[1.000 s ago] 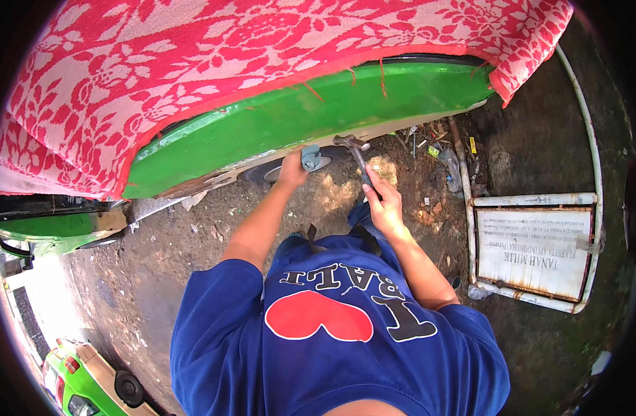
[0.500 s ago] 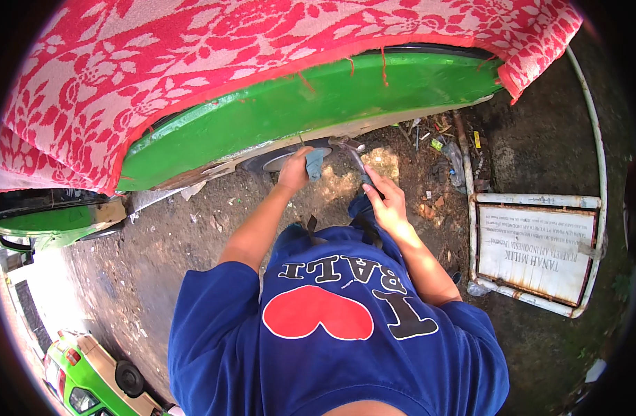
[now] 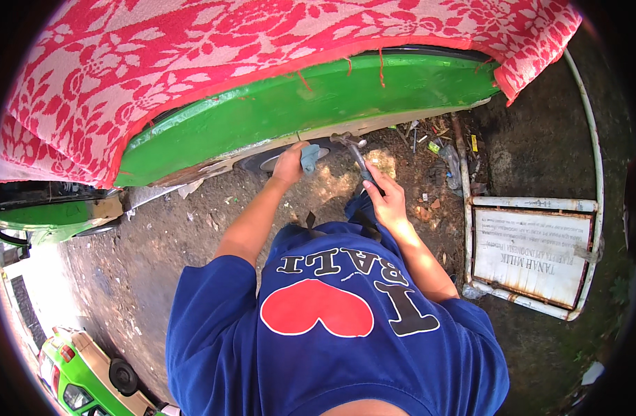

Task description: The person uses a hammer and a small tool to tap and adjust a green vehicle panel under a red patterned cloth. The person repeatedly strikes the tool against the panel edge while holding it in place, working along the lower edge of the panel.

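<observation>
My left hand (image 3: 288, 165) is closed at the lower edge of a green car (image 3: 297, 100). A blue-grey cloth (image 3: 309, 158) bunches out of its right side. From the top of that fist a thin dark rod points at the beige sill; the fist hides the rest of it. To the right, my right hand (image 3: 389, 201) grips a hammer (image 3: 360, 158) by its dark handle. The hammer's head is up, near the sill and just right of the cloth, apart from it. Behind my left hand shows part of a wheel (image 3: 268, 163).
A red and pink floral blanket (image 3: 214, 48) covers the car's upper part. On the right, a white metal frame holds a rusty-edged sign (image 3: 529, 243). Litter (image 3: 442, 149) lies on the dirt ground (image 3: 137, 263). Another green and beige car (image 3: 89, 374) stands at lower left.
Both hands stay at the car's sill with the same holds. The hammer's head has shifted slightly, and the view has moved a little.
</observation>
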